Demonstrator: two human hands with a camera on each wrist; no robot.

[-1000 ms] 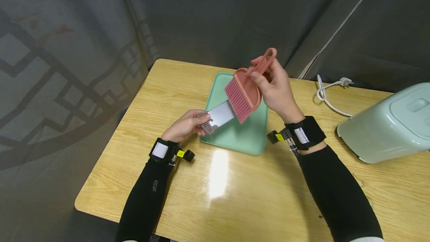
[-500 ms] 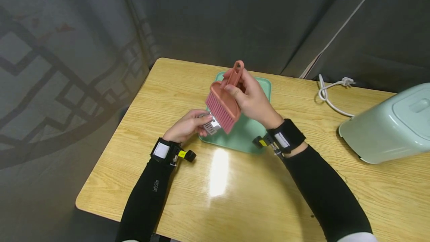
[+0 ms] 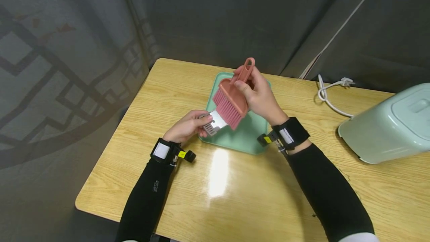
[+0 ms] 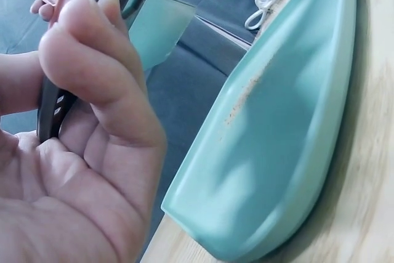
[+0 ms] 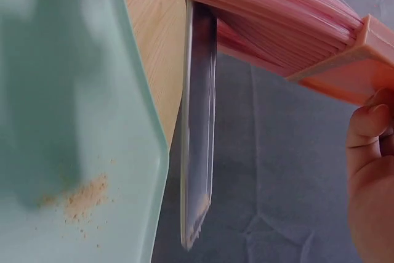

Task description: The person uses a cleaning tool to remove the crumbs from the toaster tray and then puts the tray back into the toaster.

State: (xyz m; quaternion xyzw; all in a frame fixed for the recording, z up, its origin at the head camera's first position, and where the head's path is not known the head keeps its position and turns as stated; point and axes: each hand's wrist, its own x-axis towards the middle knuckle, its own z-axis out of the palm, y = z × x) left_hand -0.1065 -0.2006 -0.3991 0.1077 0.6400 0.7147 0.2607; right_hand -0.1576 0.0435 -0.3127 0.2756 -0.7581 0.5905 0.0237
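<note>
My left hand (image 3: 184, 125) pinches the slotted end of a thin metal crumb tray (image 3: 218, 120), thumb on top. It is held tilted above a mint-green tray (image 3: 246, 137). In my right hand (image 3: 263, 98) is the handle of a pink hand brush (image 3: 235, 96), whose bristles (image 5: 265, 13) lie against the crumb tray and cover its far part in the head view. The right wrist view shows crumbs along the crumb tray's lower end. A small heap of tan crumbs (image 5: 86, 198) lies on the mint-green tray.
A rounded mint-green appliance (image 3: 386, 126), which looks like a toaster, stands at the right of the wooden table (image 3: 141, 152). Its white cord (image 3: 324, 94) lies looped behind it with the plug. Dark grey curtain fabric (image 3: 215, 18) hangs along the back edge.
The brush swept left along the crumb tray toward my left hand, then moved slightly back to the right. My left hand and the crumb tray stayed nearly still.
</note>
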